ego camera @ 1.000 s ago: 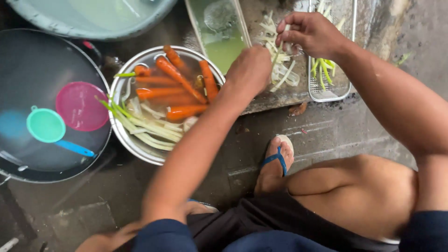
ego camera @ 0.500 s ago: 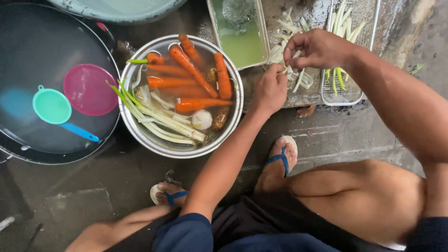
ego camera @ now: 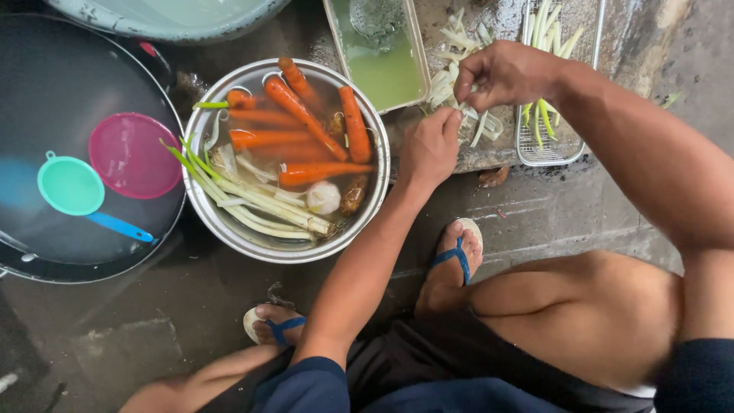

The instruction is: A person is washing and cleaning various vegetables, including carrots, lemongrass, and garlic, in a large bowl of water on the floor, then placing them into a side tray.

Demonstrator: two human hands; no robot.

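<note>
Basin [ego camera: 164,19]: top cut by upper edge. Pan [ego camera: 46,92]: left side cut off. Green tray [ego camera: 378,57]: far end out of frame. Wire basket [ego camera: 554,149]: top cut off. Right hand [ego camera: 508,73]: fingertips hide what they pinch among the stalks [ego camera: 459,84]. Left hand [ego camera: 430,149]: palm unseen, grip unclear. Bowl [ego camera: 229,229]: small brown items in the water unidentifiable.
</note>
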